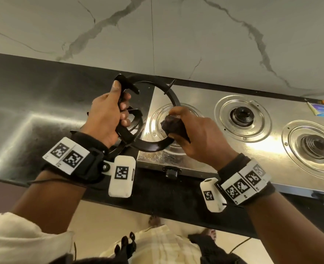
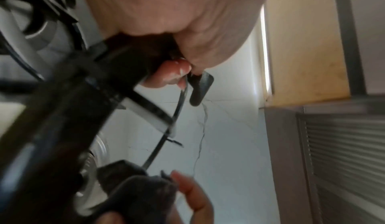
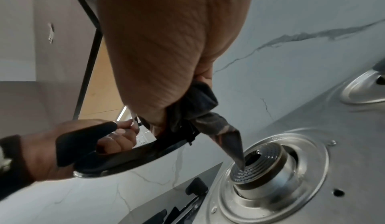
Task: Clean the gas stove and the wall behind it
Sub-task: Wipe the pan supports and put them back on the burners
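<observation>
Head view: one black ring-shaped pan support (image 1: pixel 149 119), pronged, is gripped by the left hand (image 1: pixel 107 119) above the steel gas stove (image 1: pixel 267 147); a dark crumpled cloth (image 1: pixel 173 126) is clenched against its rim by the right hand (image 1: pixel 201 138). Three round burner wells are counted; veined marble wall (image 1: pixel 195 39) behind. Left wrist: blurred black metal is seen, fingers curled round it. Right wrist: the cloth's tip is seen hanging over one ridged burner (image 3: pixel 262 166).

Glossy black tabletop (image 1: pixel 33 96), streaked with bright glare; pale cream floor (image 1: pixel 104 225) below its front edge; grey slatted panel (image 2: pixel 343 153) off to one side; tan wall (image 2: pixel 302 46) above, beside a thin bright light strip (image 2: pixel 265 46).
</observation>
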`<state>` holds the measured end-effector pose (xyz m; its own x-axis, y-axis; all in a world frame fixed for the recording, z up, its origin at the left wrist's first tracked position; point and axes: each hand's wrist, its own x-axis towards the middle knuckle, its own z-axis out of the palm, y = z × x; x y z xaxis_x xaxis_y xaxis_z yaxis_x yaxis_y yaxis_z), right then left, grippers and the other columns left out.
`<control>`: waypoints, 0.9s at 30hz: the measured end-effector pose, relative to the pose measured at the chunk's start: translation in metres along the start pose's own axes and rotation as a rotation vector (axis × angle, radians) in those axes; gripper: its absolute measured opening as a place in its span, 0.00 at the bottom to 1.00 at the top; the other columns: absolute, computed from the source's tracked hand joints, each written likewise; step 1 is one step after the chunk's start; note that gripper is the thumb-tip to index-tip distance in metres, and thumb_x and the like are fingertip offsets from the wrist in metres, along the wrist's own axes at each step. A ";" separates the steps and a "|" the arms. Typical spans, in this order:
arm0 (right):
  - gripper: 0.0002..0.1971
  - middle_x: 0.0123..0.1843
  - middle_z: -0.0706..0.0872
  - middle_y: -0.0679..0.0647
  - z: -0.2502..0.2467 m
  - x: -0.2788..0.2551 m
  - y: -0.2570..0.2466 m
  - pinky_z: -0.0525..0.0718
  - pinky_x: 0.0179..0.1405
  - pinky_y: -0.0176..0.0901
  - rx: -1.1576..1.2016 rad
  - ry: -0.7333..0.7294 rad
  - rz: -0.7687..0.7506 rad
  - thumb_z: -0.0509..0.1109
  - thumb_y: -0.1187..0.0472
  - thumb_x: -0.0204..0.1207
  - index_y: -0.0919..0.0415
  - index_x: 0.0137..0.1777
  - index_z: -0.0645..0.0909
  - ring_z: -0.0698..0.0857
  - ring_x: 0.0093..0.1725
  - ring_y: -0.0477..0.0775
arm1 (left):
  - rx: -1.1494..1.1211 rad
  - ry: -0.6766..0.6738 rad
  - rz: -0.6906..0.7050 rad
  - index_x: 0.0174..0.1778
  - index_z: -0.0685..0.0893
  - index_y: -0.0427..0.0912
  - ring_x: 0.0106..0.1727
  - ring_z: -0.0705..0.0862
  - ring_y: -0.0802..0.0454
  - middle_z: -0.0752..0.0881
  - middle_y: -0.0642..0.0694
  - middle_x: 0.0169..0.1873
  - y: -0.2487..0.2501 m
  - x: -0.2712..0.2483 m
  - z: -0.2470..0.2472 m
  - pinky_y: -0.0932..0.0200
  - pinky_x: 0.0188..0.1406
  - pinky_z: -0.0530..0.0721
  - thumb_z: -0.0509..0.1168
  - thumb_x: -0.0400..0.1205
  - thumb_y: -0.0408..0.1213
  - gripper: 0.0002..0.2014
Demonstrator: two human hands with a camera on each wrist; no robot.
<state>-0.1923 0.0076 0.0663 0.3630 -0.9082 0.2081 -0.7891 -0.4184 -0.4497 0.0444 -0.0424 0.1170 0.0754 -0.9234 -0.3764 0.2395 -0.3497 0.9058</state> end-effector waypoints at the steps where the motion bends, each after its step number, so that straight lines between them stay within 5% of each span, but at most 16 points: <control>1: 0.34 0.62 0.91 0.57 0.001 0.000 0.001 0.89 0.52 0.45 -0.007 0.007 0.021 0.80 0.51 0.80 0.53 0.81 0.68 0.92 0.53 0.58 | 0.024 0.004 0.033 0.49 0.84 0.43 0.25 0.70 0.59 0.75 0.53 0.28 -0.004 -0.001 0.001 0.65 0.22 0.73 0.60 0.91 0.54 0.18; 7: 0.24 0.58 0.92 0.51 0.023 -0.002 0.002 0.92 0.56 0.49 0.108 0.141 0.087 0.72 0.41 0.82 0.55 0.71 0.81 0.91 0.56 0.49 | 0.058 -0.032 0.114 0.43 0.81 0.42 0.23 0.68 0.57 0.72 0.51 0.26 -0.011 -0.005 0.008 0.64 0.18 0.71 0.58 0.93 0.52 0.20; 13: 0.26 0.62 0.91 0.51 0.021 -0.001 0.010 0.87 0.64 0.42 0.191 0.107 0.004 0.79 0.57 0.81 0.53 0.78 0.79 0.88 0.61 0.47 | 0.057 -0.037 0.175 0.41 0.81 0.42 0.22 0.68 0.57 0.72 0.50 0.26 -0.004 -0.003 0.002 0.64 0.17 0.70 0.56 0.93 0.52 0.21; 18: 0.29 0.63 0.89 0.43 0.003 -0.006 0.024 0.82 0.65 0.36 0.265 -0.021 0.048 0.79 0.57 0.81 0.47 0.81 0.76 0.85 0.61 0.41 | 0.012 -0.045 0.168 0.40 0.81 0.43 0.22 0.67 0.56 0.72 0.50 0.26 -0.004 -0.005 0.003 0.63 0.17 0.69 0.57 0.93 0.52 0.21; 21: 0.27 0.56 0.88 0.38 -0.002 -0.014 0.032 0.87 0.61 0.33 0.325 0.028 0.141 0.79 0.57 0.82 0.46 0.79 0.76 0.89 0.54 0.38 | -0.020 -0.008 0.171 0.39 0.80 0.44 0.22 0.67 0.57 0.71 0.51 0.26 -0.004 -0.004 0.003 0.63 0.18 0.68 0.57 0.93 0.53 0.21; 24: 0.29 0.49 0.92 0.45 -0.004 -0.026 0.032 0.92 0.45 0.34 0.538 0.185 0.295 0.78 0.60 0.82 0.51 0.77 0.68 0.94 0.43 0.44 | -0.103 0.061 0.161 0.38 0.80 0.46 0.23 0.66 0.57 0.71 0.51 0.26 -0.001 -0.002 -0.001 0.62 0.20 0.67 0.57 0.93 0.54 0.22; 27: 0.24 0.54 0.91 0.46 0.002 -0.034 0.017 0.92 0.46 0.36 0.597 0.293 0.359 0.77 0.56 0.82 0.48 0.72 0.70 0.94 0.48 0.42 | -0.174 0.101 0.148 0.38 0.80 0.46 0.23 0.66 0.57 0.71 0.52 0.25 -0.001 0.000 0.001 0.62 0.20 0.66 0.57 0.92 0.55 0.22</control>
<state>-0.2177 0.0316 0.0496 -0.0786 -0.9863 0.1449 -0.4012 -0.1018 -0.9103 0.0431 -0.0422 0.1167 0.2161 -0.9391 -0.2674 0.3810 -0.1710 0.9086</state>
